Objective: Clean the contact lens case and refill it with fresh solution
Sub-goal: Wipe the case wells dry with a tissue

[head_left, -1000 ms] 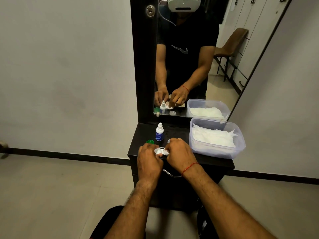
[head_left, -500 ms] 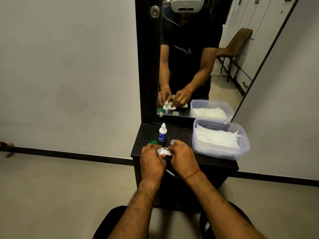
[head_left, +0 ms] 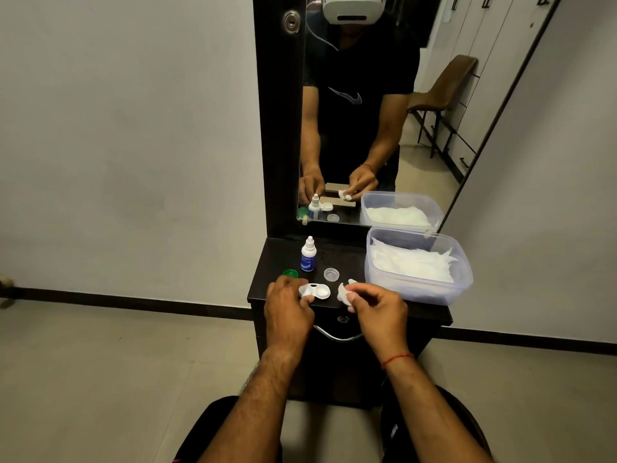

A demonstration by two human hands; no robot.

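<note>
My left hand (head_left: 287, 309) pinches the left end of a white contact lens case (head_left: 317, 291) with both wells uncovered, just above the front of the dark stand. A small crumpled white tissue (head_left: 344, 291) is pinched in my right hand (head_left: 379, 310), a short gap to the right of the case. Behind them stand a white solution bottle (head_left: 308, 255) with a blue label, a green cap (head_left: 289, 273) and a clear cap (head_left: 331, 274) lying on the top.
A clear plastic tub (head_left: 417, 289) of white tissues fills the right side of the black stand top (head_left: 344, 255). A mirror (head_left: 367, 111) rises behind. A metal drawer handle (head_left: 337, 336) hangs below the front edge. Floor lies on both sides.
My right hand has pulled the tissue out to the right, away from the case. The case, earlier hidden between both hands, now shows its two wells.
</note>
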